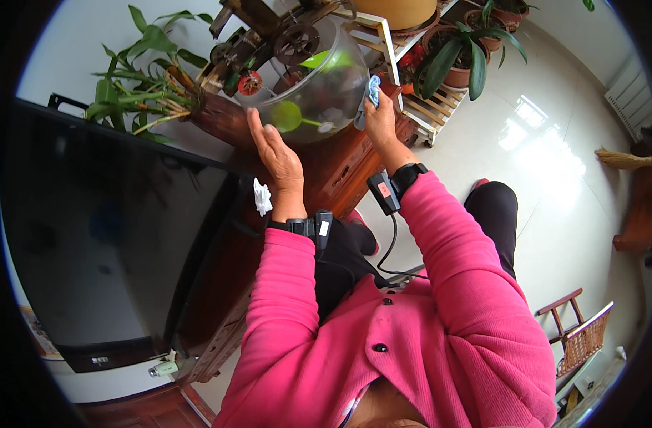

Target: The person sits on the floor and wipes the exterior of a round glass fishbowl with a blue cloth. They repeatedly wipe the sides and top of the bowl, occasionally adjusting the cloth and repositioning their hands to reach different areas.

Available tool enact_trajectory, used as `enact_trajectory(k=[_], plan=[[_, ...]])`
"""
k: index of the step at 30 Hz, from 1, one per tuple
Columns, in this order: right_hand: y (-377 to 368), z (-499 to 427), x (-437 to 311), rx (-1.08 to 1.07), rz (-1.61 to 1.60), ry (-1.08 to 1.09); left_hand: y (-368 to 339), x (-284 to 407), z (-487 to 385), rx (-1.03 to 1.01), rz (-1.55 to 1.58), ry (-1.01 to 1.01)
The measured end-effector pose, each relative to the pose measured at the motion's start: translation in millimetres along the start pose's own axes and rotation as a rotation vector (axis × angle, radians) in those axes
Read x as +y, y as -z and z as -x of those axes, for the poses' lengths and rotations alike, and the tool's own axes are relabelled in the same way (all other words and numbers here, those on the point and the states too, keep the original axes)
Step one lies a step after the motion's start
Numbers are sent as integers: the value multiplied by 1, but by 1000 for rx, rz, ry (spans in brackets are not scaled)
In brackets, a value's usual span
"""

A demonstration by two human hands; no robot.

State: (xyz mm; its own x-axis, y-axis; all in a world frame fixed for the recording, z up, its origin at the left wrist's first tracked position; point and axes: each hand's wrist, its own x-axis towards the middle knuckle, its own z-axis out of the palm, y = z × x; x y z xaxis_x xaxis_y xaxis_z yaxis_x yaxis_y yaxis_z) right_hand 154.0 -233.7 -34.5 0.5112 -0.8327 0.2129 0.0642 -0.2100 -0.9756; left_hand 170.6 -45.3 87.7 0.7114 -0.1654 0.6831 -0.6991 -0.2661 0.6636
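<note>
A large clear bowl [336, 91], perhaps glass or plastic, rests on a reddish-brown wooden cabinet [331, 171]. My right hand [380, 117] grips a crumpled light-blue cloth [372, 93] at the bowl's right side. On the other side, my left hand [276, 152] is raised with its palm towards the bowl wall and holds nothing; whether its fingertips touch the wall cannot be told. Above the bowl stands a dark wooden ornament with a wheel [297, 44]. A red round piece [250, 83] hangs near the rim. Green leaf shapes show in and through the bowl.
A large black television [117, 230] stands at the left, with a white crumpled tissue [262, 197] by its edge. Leafy green stems [144, 99] lean behind the cabinet. A slatted plant rack [430, 115] with potted plants [459, 59] is at the upper right. A wicker chair [585, 337] stands lower right.
</note>
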Motion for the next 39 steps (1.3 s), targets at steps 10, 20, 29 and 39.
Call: enact_trajectory(k=[10, 20, 29, 39], plan=[[-48, 107, -24, -358, 5, -407, 20, -64, 116, 15, 326, 541], [-72, 123, -53, -401, -690, -830, 44, -87, 130, 152, 383, 771], [-4, 66, -15, -301, -518, -533, 30, -93, 126, 120, 387, 757], [-23, 99, -57, -258, 46, -117, 35, -86, 124, 99, 555, 779]])
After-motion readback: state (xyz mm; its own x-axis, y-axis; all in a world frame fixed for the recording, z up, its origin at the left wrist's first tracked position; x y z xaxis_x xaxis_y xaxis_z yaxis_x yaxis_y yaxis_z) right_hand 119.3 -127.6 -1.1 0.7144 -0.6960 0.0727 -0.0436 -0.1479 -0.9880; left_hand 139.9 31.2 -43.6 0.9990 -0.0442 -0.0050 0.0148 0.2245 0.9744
